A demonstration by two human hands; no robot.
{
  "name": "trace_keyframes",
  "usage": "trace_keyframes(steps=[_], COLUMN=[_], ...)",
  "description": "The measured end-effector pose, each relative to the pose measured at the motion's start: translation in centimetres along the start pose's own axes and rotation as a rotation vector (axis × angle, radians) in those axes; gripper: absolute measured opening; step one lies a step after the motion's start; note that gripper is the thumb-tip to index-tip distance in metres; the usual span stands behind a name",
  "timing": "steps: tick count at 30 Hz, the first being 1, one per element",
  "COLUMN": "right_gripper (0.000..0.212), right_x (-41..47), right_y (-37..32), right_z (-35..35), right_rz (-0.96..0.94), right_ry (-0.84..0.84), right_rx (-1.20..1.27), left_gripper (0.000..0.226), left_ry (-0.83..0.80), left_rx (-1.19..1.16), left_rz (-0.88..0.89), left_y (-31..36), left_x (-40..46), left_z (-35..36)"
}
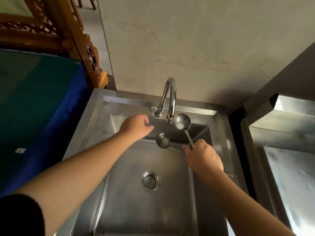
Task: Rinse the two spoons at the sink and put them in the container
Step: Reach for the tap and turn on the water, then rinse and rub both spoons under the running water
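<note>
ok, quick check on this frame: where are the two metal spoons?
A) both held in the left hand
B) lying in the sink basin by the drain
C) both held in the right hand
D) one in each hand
C: the right hand grips the handles of both round-bowled metal spoons, bowls fanned out beside the curved chrome faucet, while the left hand holds nothing and reaches toward the faucet's base.

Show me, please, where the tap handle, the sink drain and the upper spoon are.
tap handle (153, 109): head view, on the lever.
sink drain (150, 181): head view, on the strainer.
upper spoon (182, 121): head view, on the bowl.
</note>
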State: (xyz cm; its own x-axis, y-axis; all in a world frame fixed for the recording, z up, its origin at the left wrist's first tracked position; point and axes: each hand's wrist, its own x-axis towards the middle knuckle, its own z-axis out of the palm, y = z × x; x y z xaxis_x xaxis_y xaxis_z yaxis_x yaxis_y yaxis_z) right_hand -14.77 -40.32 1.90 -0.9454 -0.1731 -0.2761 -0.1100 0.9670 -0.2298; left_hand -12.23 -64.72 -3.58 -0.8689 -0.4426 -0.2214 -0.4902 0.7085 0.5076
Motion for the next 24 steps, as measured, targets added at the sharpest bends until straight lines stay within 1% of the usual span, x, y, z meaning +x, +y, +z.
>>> trace_keyframes(steps=[3,6,8,12,15,18,20,24], right_gripper=[0.042,0.041,0.041,0.035,0.041,0.043,0.039,0.038], right_x=[2.0,3.4,4.1,5.3,5.7,6.0,6.1,6.3], right_y=[-0.4,-0.4,-0.4,-0.2,-0.1,0.0,0.1,0.0], right_z=[1.4,2.5,3.2,4.2,4.4,4.4,4.2,3.8], right_rz=[0.003,-0.012,-0.027,-0.048,-0.047,-0.065,-0.089,-0.115], right_ry=[0.011,0.024,0.019,0.011,0.011,0.016,0.035,0.065], right_rx=[0.001,-0.012,-0.019,-0.03,-0.024,-0.032,-0.048,-0.077], left_gripper=[0.041,0.051,0.052,0.046,0.039,0.025,0.013,0.018], left_ry=[0.07,0.059,0.053,0.084,0.094,0.072,0.049,-0.002], left_rx=[0.121,0.263,0.329,0.33,0.301,0.307,0.324,0.317], left_rz=[0.116,0.225,0.258,0.301,0.321,0.324,0.323,0.32], left_y=[0.3,0.6,0.6,0.5,0.4,0.5,0.8,1.7], left_x=[4.6,7.4,8.5,9.4,9.7,9.8,9.8,9.9], left_z=[0.8,1.6,2.0,2.6,2.6,2.3,2.0,1.5])
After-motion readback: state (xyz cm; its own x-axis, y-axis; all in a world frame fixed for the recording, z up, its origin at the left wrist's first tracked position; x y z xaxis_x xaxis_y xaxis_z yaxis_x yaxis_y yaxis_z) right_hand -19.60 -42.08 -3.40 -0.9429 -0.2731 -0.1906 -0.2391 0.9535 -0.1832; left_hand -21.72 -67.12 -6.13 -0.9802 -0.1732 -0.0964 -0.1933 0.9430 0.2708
